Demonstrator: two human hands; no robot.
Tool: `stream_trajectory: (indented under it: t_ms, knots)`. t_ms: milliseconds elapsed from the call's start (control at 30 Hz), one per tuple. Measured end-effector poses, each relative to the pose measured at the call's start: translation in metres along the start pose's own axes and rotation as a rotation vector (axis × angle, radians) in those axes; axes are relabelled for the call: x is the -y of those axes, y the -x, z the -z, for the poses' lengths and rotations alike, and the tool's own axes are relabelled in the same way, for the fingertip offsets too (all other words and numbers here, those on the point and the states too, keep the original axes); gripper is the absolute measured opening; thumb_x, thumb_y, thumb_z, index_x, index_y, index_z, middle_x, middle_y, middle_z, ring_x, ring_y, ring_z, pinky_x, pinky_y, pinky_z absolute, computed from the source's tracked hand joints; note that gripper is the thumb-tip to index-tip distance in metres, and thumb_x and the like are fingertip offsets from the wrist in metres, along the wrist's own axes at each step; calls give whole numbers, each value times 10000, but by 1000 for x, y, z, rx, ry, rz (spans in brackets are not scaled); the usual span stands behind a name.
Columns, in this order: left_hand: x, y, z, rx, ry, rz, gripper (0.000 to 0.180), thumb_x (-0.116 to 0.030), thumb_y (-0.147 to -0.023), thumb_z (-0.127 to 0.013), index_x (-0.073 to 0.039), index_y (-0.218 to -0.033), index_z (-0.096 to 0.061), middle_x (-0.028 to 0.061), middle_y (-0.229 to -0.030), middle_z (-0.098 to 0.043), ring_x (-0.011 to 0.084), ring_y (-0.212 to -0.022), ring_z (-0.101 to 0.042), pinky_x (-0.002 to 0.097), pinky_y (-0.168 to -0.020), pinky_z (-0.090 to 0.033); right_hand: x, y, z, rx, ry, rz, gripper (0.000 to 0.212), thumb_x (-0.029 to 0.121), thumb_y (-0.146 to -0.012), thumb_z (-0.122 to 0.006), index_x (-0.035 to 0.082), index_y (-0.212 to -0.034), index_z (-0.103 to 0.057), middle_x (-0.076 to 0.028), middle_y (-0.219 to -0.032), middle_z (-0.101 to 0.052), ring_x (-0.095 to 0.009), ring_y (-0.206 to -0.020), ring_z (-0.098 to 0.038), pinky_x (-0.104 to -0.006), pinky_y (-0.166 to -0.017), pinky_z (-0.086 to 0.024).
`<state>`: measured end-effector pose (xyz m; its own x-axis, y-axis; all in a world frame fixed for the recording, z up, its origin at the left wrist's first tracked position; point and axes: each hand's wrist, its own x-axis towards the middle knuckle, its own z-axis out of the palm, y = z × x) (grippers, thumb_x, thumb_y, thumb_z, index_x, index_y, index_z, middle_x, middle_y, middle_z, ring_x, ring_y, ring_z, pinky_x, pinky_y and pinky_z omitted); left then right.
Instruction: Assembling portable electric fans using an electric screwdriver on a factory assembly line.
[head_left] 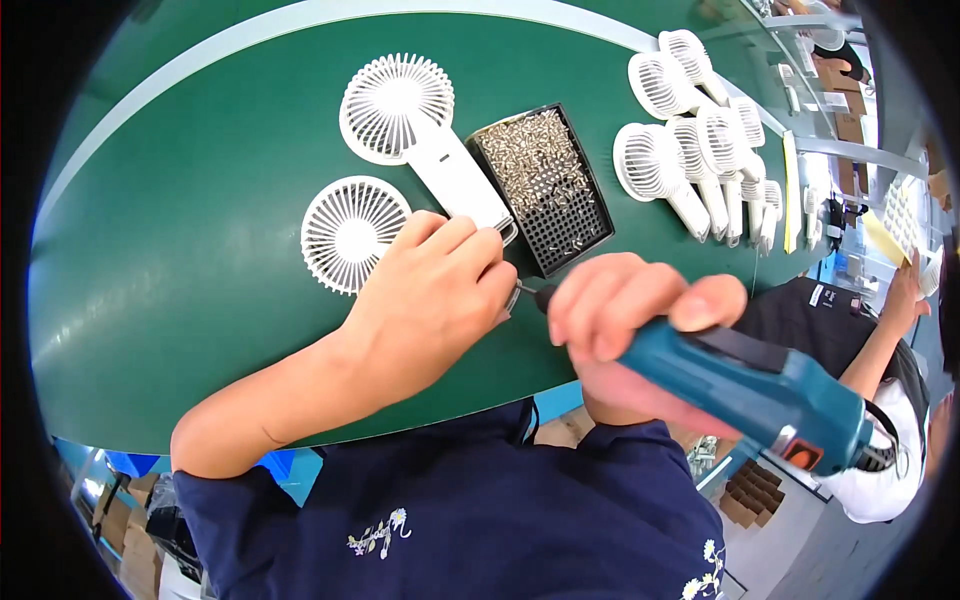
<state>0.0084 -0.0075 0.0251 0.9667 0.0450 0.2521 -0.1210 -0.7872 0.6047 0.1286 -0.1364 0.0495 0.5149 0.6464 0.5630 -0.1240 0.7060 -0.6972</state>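
Note:
My left hand is closed around the handle of a white handheld fan, whose round grille lies to the left on the table; most of the handle is hidden under my fingers. My right hand grips a teal electric screwdriver, tilted with its bit pointing left at the handle's end beside my left fingers. Whether the bit touches a screw cannot be made out. Just beyond my left hand lies a second white handheld fan. Right of it, a black tray holds many small metal screws.
Several white handheld fans lie grouped at the right of the green table. A yellow strip stands past them. At the far right another person's hand is near a white tray. Cardboard boxes are below the table's edge.

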Motion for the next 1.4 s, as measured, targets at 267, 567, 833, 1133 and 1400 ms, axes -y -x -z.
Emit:
stream_trajectory:
  t_ms: [267,567,833,1133,1400]
  knots:
    - [-5,5,-16,-169,-196,-38,133,-144,-776,-726,-52,-823,-643,28,-822,-508,184,-827,-544,357,-798,-424,10,-7,44,-67,47,101,879,835,-838,-454,74,-1277,-428,-127,-773,-534,-226,-529,-532,-375,-482,-475]
    - [-5,7,-18,-215,-171,-31,161,-140,-771,-731,-40,-866,-649,28,-813,-502,189,-791,-545,361,-787,-432,7,-7,47,34,187,73,892,852,-837,-423,79,-1281,-434,-88,-759,-516,-192,-524,-514,-354,-463,-448]
    - [-10,-2,-3,-278,234,57,290,-105,-703,-821,-70,-956,-684,23,-853,-552,191,-789,-548,352,-794,-411,33,-12,6,-125,43,92,698,682,-921,-529,77,-1264,-464,-40,-763,-511,-134,-511,-503,-302,-461,-445]
    - [-7,6,-3,-148,325,39,96,-138,-762,-786,-117,-794,-698,-11,-799,-543,172,-821,-560,398,-919,-380,34,-19,-3,-38,-3,-41,607,606,-943,-557,92,-1250,-456,-26,-740,-524,-119,-454,-491,-278,-405,-466]
    - [-6,7,2,-52,278,5,75,-153,-779,-769,-119,-792,-703,-15,-807,-550,168,-848,-567,398,-923,-377,33,-18,-6,-10,-5,-81,641,660,-929,-539,98,-1225,-452,-28,-710,-517,-118,-419,-475,-284,-383,-460]
